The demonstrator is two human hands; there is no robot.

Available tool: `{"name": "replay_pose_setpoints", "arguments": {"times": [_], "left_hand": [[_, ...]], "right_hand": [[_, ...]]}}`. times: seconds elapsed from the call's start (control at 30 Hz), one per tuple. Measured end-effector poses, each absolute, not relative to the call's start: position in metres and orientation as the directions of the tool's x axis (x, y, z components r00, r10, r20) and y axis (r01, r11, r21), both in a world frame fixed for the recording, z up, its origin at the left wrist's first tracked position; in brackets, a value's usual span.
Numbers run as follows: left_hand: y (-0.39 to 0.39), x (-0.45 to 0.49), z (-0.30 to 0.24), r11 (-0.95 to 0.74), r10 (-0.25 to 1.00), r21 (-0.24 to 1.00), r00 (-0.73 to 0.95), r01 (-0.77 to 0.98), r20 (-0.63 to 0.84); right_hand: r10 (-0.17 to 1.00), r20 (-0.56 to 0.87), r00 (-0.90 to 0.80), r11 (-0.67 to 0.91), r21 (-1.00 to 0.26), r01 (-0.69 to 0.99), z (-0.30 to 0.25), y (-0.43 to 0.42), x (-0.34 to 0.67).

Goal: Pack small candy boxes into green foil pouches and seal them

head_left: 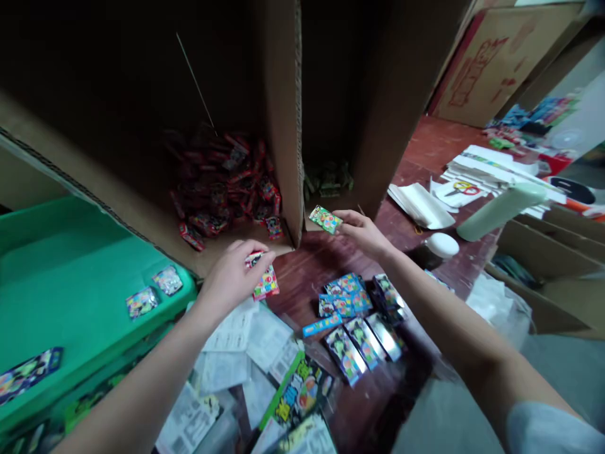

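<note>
My left hand (239,271) is closed around a small red candy packet (267,282), just in front of the left cardboard compartment. Inside that compartment lies a heap of red packets (231,189). Between the thumb and fingers of my right hand (362,232) is a green candy packet (324,219), held at the mouth of the narrower right compartment. Greenish packets (331,180) sit in the dark back there. Below my right hand, blue packets (345,295) and several dark boxes (347,353) rest on the reddish table (297,271).
A cardboard divider (297,126) separates the two compartments. At left stands a green tray (85,252) with a few packets. Clear plastic bags and printed packaging (236,353) lie in front. To the right are a white-capped bottle (442,246), scissors (463,188) and an open carton (553,271).
</note>
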State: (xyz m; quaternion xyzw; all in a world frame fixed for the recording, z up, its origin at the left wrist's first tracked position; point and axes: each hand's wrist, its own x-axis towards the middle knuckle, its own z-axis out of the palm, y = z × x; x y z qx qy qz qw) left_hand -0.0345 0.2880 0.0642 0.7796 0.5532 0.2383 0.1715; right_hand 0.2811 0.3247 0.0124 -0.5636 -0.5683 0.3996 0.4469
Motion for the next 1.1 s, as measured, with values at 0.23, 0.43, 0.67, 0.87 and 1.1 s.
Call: {"name": "replay_pose_setpoints", "arguments": {"times": [0.23, 0.43, 0.67, 0.87, 1.1], "left_hand": [[0.117, 0.009, 0.040, -0.015, 0.967, 0.899, 0.234, 0.437, -0.097], [0.055, 0.046, 0.019, 0.104, 0.910, 0.900, 0.324, 0.424, -0.258], [0.051, 0.042, 0.008, 0.021, 0.869, 0.894, 0.434, 0.449, -0.238], [0.047, 0.053, 0.013, -0.266, 0.870, 0.678, 0.474, 0.685, -0.137], [0.038, 0.052, 0.006, -0.579, 0.760, 0.409, 0.649, 0.705, -0.042]], "right_hand": [[0.991, 0.125, -0.049, 0.134, -0.929, 0.344, 0.034, 0.073, 0.314], [0.868, 0.190, -0.459, 0.496, -0.375, 0.783, 0.011, -0.037, 0.303], [0.858, 0.115, -0.500, 0.483, -0.512, 0.710, -0.013, -0.010, 0.311], [0.755, -0.010, -0.656, 0.560, -0.512, 0.652, -0.007, 0.020, 0.311], [0.815, 0.083, -0.573, 0.484, -0.640, 0.596, -0.014, 0.016, 0.324]]}}
